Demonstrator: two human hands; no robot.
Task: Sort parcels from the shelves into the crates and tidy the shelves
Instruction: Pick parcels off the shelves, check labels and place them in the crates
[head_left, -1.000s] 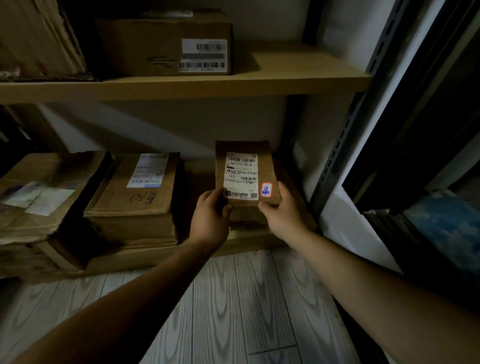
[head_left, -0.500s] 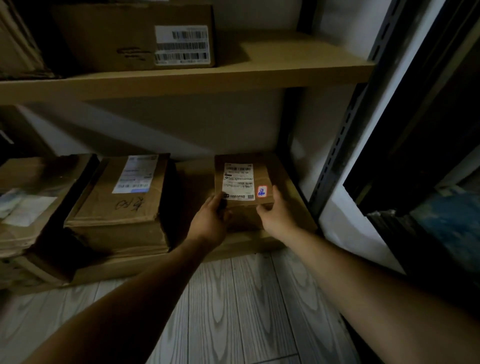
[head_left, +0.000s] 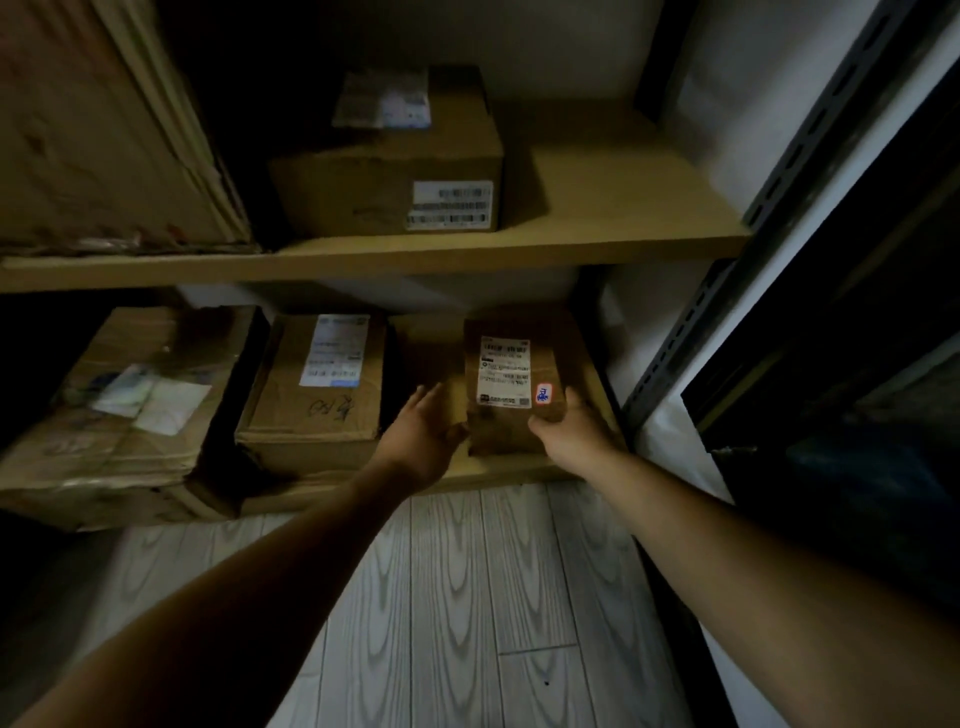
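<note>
A small brown parcel (head_left: 504, 364) with a white label and a red-edged sticker rests at the right end of the lower shelf (head_left: 493, 470). My right hand (head_left: 571, 431) grips its front right corner, thumb beside the sticker. My left hand (head_left: 426, 431) is just left of the parcel, fingers spread, holding nothing. No crate is in view.
A labelled box (head_left: 317, 395) and a crumpled larger box (head_left: 130, 405) fill the lower shelf's left. The upper shelf (head_left: 415, 257) carries a box (head_left: 384, 192) and leaning flat cardboard (head_left: 93, 130). A dark metal upright (head_left: 691, 332) stands right. Grey wood floor (head_left: 467, 597) lies below.
The small parcel went from tilted up in both hands to lying flat on the lower shelf. My left hand has let go and opened. The view has tilted up.
</note>
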